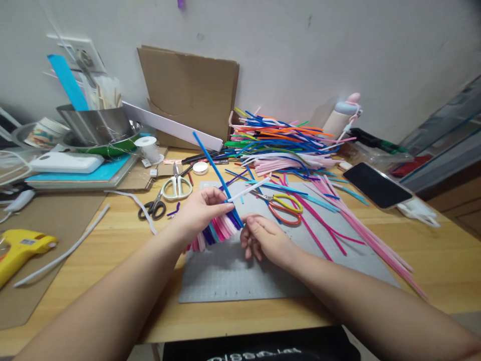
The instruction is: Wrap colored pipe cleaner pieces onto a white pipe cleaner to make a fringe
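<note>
The left hand would do best to pin the blue pipe cleaner firmly, without crushing the row of coloured pipe cleaner pieces below its fingers, above the grey cutting mat; the white pipe cleaner, its lower end meeting the blue one beside the left thumb, seems best bent snugly against its neighbours, so that the row lies even; the right hand could usefully steady the blue one's lower end, lest pieces slip off there. The left thumb and fingers are closed together, with the blue pipe cleaner and the top of the row between them; the right thumb and forefinger come close together at the blue one's lower right end, the other fingers loosely curled; whether they pinch it I cannot tell; the yellow-and-orange-handled scissors lie on the mat beyond, unheld.
</note>
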`<state>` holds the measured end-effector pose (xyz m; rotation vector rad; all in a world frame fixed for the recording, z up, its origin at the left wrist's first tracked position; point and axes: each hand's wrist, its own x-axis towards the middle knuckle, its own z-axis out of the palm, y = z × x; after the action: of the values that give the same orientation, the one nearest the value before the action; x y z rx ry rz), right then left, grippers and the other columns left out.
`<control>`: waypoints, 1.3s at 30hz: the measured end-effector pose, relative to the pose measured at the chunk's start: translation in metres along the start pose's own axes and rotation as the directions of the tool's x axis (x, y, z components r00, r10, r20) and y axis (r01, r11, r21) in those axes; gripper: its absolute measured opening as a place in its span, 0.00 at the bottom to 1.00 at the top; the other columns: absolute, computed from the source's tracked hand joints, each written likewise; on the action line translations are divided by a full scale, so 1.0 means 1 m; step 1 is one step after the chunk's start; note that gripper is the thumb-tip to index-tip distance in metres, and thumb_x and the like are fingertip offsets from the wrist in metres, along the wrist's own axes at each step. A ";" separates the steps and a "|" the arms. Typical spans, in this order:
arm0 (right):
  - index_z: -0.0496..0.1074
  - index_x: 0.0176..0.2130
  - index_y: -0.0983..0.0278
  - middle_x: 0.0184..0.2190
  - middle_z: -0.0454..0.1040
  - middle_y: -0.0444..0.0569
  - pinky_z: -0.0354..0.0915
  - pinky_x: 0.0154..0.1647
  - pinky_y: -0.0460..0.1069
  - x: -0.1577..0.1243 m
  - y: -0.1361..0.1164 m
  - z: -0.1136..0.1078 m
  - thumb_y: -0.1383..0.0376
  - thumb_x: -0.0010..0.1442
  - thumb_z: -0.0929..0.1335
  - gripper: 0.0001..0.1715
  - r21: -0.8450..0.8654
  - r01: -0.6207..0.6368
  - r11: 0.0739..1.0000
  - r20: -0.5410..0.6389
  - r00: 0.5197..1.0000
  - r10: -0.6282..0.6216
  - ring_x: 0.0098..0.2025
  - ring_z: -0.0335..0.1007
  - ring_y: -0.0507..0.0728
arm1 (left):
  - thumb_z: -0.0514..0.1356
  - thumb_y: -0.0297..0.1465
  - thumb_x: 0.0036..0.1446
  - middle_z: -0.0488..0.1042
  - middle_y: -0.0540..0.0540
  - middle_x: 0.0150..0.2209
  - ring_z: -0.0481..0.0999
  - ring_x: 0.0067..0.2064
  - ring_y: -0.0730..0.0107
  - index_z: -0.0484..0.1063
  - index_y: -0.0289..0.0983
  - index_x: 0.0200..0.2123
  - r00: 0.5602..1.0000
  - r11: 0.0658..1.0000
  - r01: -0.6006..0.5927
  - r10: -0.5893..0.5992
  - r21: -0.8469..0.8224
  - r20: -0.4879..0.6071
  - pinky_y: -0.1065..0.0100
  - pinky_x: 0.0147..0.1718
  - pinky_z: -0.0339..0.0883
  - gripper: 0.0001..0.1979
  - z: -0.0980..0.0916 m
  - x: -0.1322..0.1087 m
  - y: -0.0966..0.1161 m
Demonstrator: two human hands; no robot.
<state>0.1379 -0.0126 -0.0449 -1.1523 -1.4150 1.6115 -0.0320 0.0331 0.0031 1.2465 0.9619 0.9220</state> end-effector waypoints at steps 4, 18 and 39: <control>0.60 0.32 0.65 0.20 0.65 0.41 0.52 0.10 0.39 0.002 0.000 0.001 0.51 0.59 0.58 0.19 -0.008 0.000 1.000 -0.001 1.000 0.000 0.15 0.65 0.47 | 0.66 0.31 0.38 0.68 0.55 0.22 0.68 0.25 0.78 0.65 0.34 0.24 0.999 0.999 -0.027 0.027 0.019 -0.028 0.74 0.27 0.60 0.13 -0.001 0.001 0.000; 0.61 0.25 0.65 0.19 0.64 0.41 0.52 0.12 0.39 -0.003 -0.005 0.000 0.57 0.58 0.60 0.16 -0.140 0.069 0.988 -0.014 0.997 -0.072 0.16 0.62 0.46 | 0.65 0.34 0.41 0.71 0.52 0.25 0.68 0.25 0.77 0.69 0.34 0.27 0.999 0.990 -0.015 0.021 0.139 -0.037 0.74 0.26 0.61 0.12 -0.005 0.002 -0.006; 0.61 0.23 0.65 0.17 0.64 0.41 0.55 0.13 0.40 -0.003 -0.004 -0.003 0.59 0.58 0.60 0.15 -0.288 0.044 0.957 0.027 0.999 -0.038 0.15 0.61 0.46 | 0.66 0.36 0.40 0.76 0.50 0.26 0.70 0.25 0.75 0.76 0.34 0.30 0.997 0.970 0.073 -0.077 0.234 0.011 0.73 0.27 0.63 0.13 -0.006 0.001 -0.005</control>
<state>0.1417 -0.0134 -0.0406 -1.2623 -1.7184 1.4239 -0.0371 0.0355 -0.0019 1.4035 1.1186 0.7515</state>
